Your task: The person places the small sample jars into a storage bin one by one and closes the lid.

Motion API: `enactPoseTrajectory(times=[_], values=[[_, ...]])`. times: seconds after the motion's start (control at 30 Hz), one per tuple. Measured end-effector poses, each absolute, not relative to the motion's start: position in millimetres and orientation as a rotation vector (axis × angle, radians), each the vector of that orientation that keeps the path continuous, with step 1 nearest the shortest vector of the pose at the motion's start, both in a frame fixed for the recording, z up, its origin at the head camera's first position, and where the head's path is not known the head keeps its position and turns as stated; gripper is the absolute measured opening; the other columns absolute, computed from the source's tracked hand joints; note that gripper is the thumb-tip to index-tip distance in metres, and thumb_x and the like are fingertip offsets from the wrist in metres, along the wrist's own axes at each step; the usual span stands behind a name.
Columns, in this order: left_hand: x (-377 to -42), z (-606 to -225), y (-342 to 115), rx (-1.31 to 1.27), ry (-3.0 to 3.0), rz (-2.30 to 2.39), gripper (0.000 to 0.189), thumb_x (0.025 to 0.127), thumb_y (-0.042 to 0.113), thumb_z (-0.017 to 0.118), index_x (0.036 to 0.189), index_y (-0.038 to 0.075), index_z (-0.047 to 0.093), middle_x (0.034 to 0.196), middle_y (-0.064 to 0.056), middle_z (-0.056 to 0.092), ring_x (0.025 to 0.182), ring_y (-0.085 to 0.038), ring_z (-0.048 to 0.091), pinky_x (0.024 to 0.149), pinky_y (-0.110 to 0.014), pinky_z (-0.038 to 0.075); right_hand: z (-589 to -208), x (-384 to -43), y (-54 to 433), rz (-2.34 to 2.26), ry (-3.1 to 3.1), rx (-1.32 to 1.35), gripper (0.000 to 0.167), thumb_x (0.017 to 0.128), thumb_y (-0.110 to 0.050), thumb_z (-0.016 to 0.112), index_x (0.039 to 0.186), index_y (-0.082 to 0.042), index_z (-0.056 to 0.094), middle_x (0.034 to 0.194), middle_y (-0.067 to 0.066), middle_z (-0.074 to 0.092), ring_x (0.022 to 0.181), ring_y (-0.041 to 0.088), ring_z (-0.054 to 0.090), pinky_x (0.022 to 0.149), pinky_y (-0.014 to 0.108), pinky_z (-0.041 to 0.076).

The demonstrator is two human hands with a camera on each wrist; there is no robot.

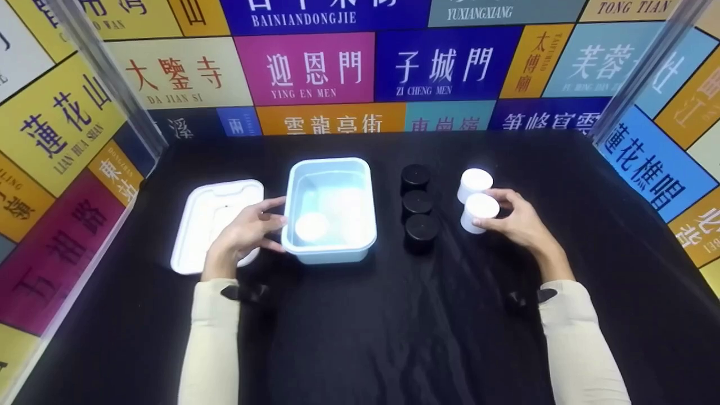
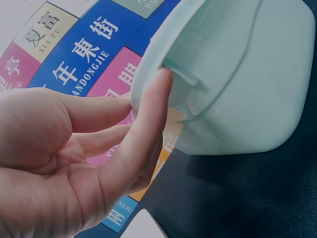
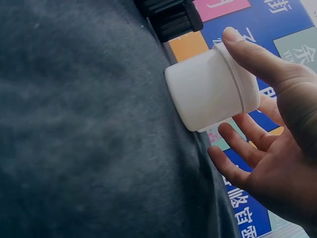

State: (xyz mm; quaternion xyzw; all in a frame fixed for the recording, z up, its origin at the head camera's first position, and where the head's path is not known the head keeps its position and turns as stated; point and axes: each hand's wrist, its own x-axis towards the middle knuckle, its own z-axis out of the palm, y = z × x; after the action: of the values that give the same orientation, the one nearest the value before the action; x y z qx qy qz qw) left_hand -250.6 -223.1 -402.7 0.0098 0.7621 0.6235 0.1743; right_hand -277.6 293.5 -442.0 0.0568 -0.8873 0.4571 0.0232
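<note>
My left hand (image 1: 247, 228) is at the left side of a pale blue-green plastic tub (image 1: 332, 256), its fairly straight fingers touching the rim and outer wall. A round white object (image 1: 312, 226) lies inside the tub, in its near left corner. My right hand (image 1: 523, 219) holds the nearer white jar (image 1: 480, 216) by its lid, thumb on the near side and index finger on the far side. In the right wrist view, this lidded white jar (image 3: 203, 89) stands on the dark cloth. Just behind it is a second white jar (image 1: 475, 183).
Three black-lidded jars (image 1: 419, 225) form a row between the tub and the white jars. A white tub lid (image 1: 191, 236) lies flat at the left, partly under my left hand. Black cloth (image 1: 349, 337) covers the table. A colourful printed backdrop (image 1: 315, 70) stands behind.
</note>
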Motion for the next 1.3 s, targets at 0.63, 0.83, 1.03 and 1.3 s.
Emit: enactPoseTrajectory(times=[0.63, 0.83, 1.03, 1.3], values=[[-250.8, -403.1, -223.9, 0.038, 2.158, 1.773, 0.061, 0.101, 0.005, 0.053, 0.157, 0.003, 0.027, 0.128, -0.027, 0.054, 0.096, -0.02, 0.067, 0.069, -0.038, 0.066, -429.4, -277.6, 284.9, 1.487, -2.74, 0.147, 0.072, 0.084, -0.026, 0.082, 0.145, -0.005, 0.046, 0.14, 0.015, 0.053, 0.121, 0.022, 0.055, 0.084, 0.011, 0.045], [-251.4, -403.4, -223.8, 0.036, 2.16, 1.767, 0.062, 0.101, 0.006, 0.054, 0.157, 0.003, 0.027, 0.129, -0.028, 0.054, 0.096, -0.02, 0.068, 0.07, -0.037, 0.066, -419.1, -275.8, 275.8, 1.518, -2.673, 0.186, 0.068, 0.085, -0.022, 0.081, 0.143, -0.006, 0.049, 0.133, 0.01, 0.055, 0.114, 0.009, 0.057, 0.084, 0.008, 0.048], [-250.9, -404.9, -224.9, 0.044, 2.149, 1.78, 0.063, 0.101, 0.006, 0.055, 0.157, 0.003, 0.027, 0.128, -0.027, 0.055, 0.096, -0.019, 0.068, 0.069, -0.037, 0.066, -412.3, -275.1, 267.2, 1.554, -2.63, 0.242, 0.067, 0.085, -0.012, 0.08, 0.144, -0.004, 0.049, 0.134, 0.015, 0.055, 0.104, -0.001, 0.056, 0.081, 0.005, 0.05], [-251.6, -404.5, -224.6, 0.028, 2.147, 1.782, 0.063, 0.101, 0.006, 0.056, 0.157, 0.004, 0.028, 0.126, -0.026, 0.056, 0.096, -0.02, 0.068, 0.069, -0.037, 0.066, -397.4, -276.0, 255.3, 1.542, -2.61, 0.303, 0.064, 0.085, -0.016, 0.08, 0.143, -0.009, 0.052, 0.136, 0.011, 0.055, 0.107, 0.008, 0.058, 0.083, 0.008, 0.05]])
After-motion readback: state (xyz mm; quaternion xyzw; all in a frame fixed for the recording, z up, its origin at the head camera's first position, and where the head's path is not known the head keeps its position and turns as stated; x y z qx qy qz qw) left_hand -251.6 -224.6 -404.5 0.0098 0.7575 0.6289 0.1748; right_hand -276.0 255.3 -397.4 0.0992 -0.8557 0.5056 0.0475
